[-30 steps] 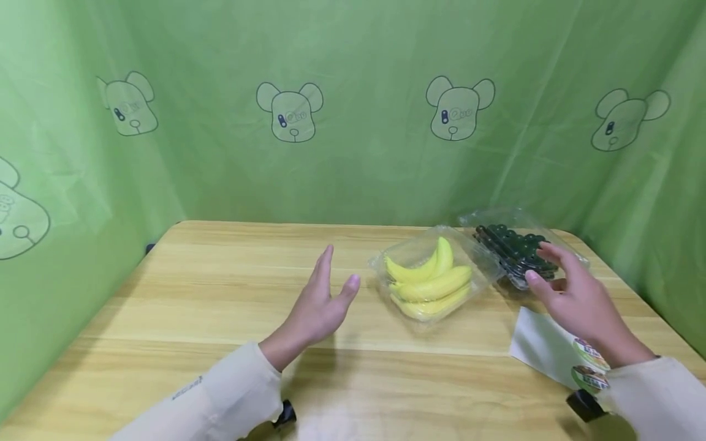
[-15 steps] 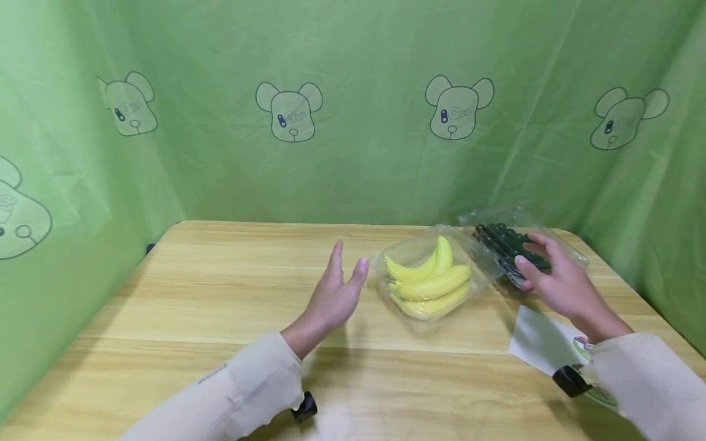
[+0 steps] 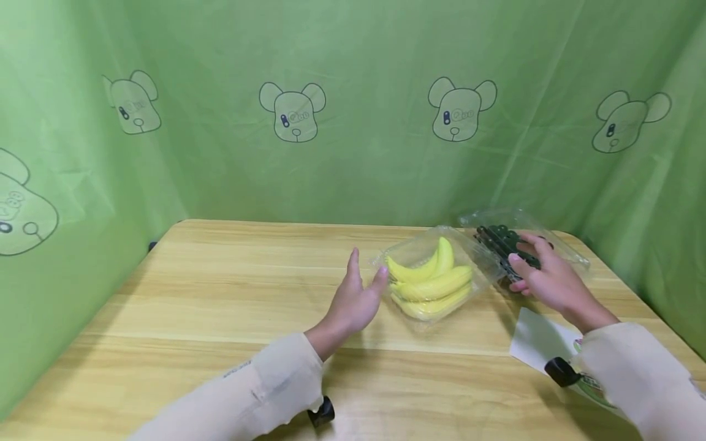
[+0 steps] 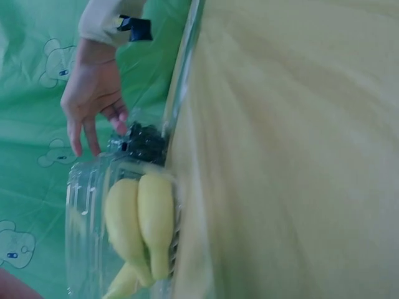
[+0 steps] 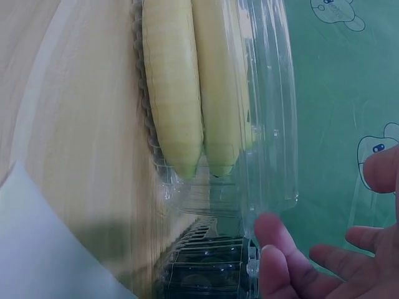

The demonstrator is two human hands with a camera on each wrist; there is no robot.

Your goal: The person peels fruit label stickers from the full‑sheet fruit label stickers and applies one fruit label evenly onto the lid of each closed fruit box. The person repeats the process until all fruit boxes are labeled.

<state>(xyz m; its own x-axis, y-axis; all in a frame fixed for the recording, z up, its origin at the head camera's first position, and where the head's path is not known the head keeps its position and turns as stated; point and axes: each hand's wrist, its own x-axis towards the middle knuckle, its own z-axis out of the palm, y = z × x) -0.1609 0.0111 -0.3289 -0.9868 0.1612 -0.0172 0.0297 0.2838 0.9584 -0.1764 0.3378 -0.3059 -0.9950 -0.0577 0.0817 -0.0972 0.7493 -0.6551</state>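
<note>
Several yellow bananas (image 3: 432, 285) lie inside a clear plastic clamshell box (image 5: 274, 124) on the wooden table. Left of that box hovers my left hand (image 3: 353, 301), fingers straight and thumb apart; its thumb tip comes close to the box's edge, and contact cannot be made out. My right hand (image 3: 554, 280) is over the near side of a second clear box of dark grapes (image 3: 502, 239), fingers loosely bent and holding nothing. In the left wrist view the bananas (image 4: 138, 218) stand before the grapes (image 4: 146, 143), with the right hand (image 4: 93, 93) above. My right hand hides part of the grape box.
A white sheet (image 3: 543, 337) with round printed labels lies near the right forearm, partly covered by the sleeve. The two boxes sit close together at the table's back right. Green curtain (image 3: 364, 171) with bear-head drawings surrounds the table (image 3: 231, 294).
My left hand has moved right toward the banana box. My right hand has shifted left and slightly up, nearer that box. Both boxes stay put.
</note>
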